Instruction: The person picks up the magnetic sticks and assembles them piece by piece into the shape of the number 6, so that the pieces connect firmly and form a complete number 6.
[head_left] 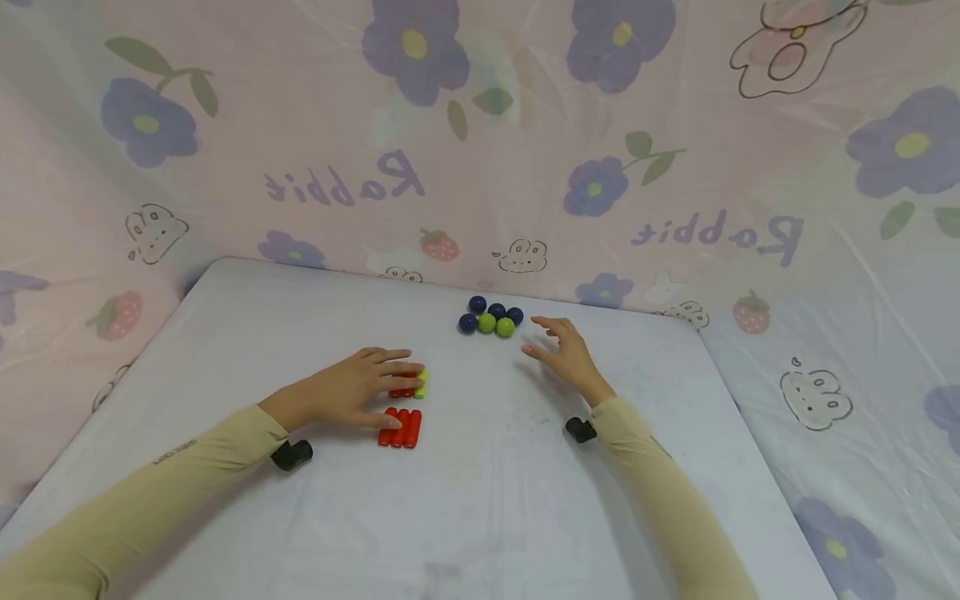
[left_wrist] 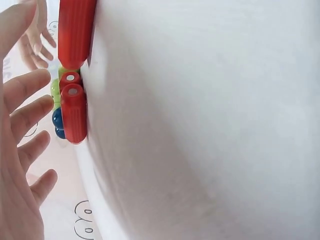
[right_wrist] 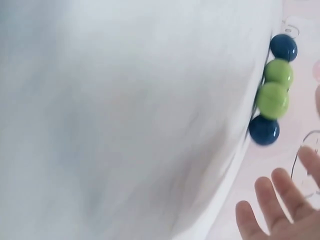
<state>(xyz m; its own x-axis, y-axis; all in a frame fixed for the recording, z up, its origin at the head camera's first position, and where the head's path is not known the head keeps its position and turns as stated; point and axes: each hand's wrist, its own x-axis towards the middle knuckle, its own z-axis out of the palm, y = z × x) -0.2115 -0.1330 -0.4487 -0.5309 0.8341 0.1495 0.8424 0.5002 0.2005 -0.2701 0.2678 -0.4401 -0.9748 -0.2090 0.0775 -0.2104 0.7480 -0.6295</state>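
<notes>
My left hand (head_left: 348, 390) hovers with spread fingers over two small groups of short rods. The nearer group is several ribbed red rods (head_left: 413, 429) side by side, partly under the thumb. In the farther group, fingers cover part of the red rods (left_wrist: 75, 112), and a yellow-green rod (head_left: 422, 382) lies at its right end. The red rods have pale round dots on their ends. To the right, my right hand (head_left: 567, 357) is raised with relaxed fingers beside a cluster of glossy dark blue balls (head_left: 468, 322) and green balls (right_wrist: 273, 100). Neither hand holds anything.
A white-covered table (head_left: 480, 517) lies under everything. Behind it hangs a pale curtain (head_left: 495, 192) printed with flowers and rabbits, meeting the table's back edge just beyond the balls. A black wrist device (head_left: 292, 455) sits under the left cuff, another (head_left: 580, 430) under the right.
</notes>
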